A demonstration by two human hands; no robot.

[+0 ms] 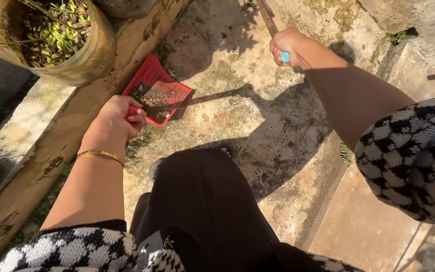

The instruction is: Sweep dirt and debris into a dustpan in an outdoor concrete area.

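Black trousers [202, 211] filled the lower view. Beyond them, the left hand [119, 120] had its fingers wrapped around the handle of a red dustpan [158, 89], which rested on the concrete floor [258, 116] and carried dry debris [153, 96]. The right hand [290, 48] gripped a broom handle [267, 16]. Tilting the dustpan could probably spill the debris. Beside it ran a stained ledge [61, 146] with a plant pot [51, 40], under strong sunlight.

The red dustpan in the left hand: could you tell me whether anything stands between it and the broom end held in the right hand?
Nothing visible does. The left hand holds the red dustpan, already holding dry debris, on the concrete ground. Only bare, shadowed concrete lies between it and the right hand gripping the broom handle.
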